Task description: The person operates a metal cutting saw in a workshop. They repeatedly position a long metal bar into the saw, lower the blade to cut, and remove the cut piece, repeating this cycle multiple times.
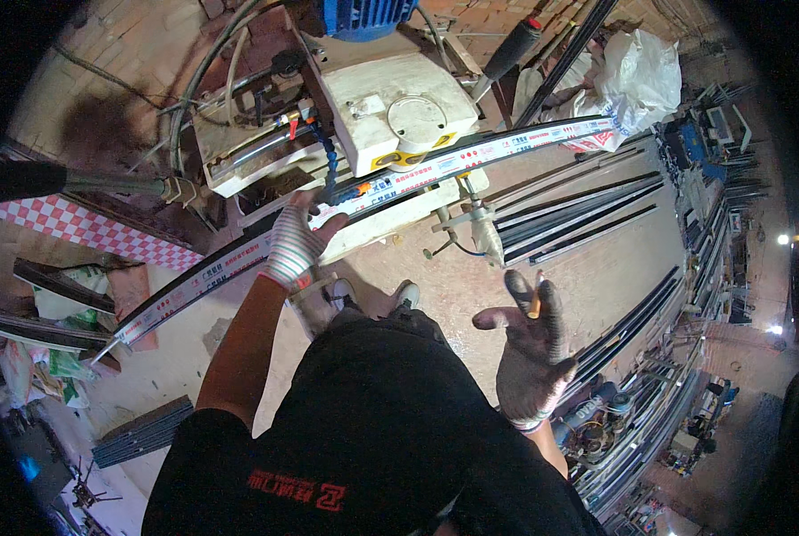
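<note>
A long profile wrapped in printed film [235, 260] lies slantwise across the bed of a white-housed machine [392, 100]. My left hand [299, 244], in a striped knit glove, rests on the profile near a blue segmented coolant hose [330, 161]; its fingertips are partly hidden, and whether it grips the profile is unclear. Out to the right, away from the machine, my right hand [533, 348] wears a soiled glove and holds a lit-looking cigarette [536, 298] between two fingers. The black-gripped lever [512, 50] of the machine stands at its upper right.
A blue motor [366, 17] sits behind the housing. Dark metal profiles [580, 208] lie on the floor at right, with more stacked along the far right. A white plastic sack [640, 80] is at upper right. Curved profiles [37, 328] and a red-checked panel [98, 228] are at left.
</note>
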Tool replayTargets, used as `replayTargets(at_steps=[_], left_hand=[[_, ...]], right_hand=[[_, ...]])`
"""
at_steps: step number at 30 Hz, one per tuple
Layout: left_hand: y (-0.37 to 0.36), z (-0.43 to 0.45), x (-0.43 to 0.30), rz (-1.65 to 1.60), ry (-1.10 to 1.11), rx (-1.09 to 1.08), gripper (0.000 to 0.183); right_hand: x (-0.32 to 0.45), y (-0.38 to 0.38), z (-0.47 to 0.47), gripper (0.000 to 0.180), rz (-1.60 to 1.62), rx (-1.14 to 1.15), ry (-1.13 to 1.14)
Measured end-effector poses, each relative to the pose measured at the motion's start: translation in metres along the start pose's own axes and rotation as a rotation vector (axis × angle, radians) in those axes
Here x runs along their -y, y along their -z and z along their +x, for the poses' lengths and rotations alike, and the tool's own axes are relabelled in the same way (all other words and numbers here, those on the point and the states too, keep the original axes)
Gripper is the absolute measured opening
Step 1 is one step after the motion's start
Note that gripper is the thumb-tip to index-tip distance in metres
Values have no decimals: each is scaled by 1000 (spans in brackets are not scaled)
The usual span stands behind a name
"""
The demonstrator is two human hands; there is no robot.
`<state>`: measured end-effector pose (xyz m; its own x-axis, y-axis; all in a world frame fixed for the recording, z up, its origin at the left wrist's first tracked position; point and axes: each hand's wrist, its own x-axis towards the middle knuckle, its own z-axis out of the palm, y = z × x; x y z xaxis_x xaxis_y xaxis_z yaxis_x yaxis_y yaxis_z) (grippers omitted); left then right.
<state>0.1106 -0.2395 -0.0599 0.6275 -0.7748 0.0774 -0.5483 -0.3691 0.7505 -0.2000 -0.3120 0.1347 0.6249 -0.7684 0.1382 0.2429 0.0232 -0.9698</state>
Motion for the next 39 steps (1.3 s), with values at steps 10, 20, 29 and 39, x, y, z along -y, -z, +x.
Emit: replayTargets(at_steps=[10, 20, 29, 39], left_hand=[[10, -27, 3, -36, 28, -301, 26], [35, -16, -47, 200, -15, -496, 26], [88, 85, 39, -287, 294, -893, 47], [87, 192, 121, -364, 473, -48, 68]], right_hand=[[-1, 54, 5, 79, 91, 192, 28], [29, 106, 46, 77, 115, 443, 252], [103, 63, 83, 80, 399, 880, 167], [114, -36, 122, 92, 186, 1248, -69]])
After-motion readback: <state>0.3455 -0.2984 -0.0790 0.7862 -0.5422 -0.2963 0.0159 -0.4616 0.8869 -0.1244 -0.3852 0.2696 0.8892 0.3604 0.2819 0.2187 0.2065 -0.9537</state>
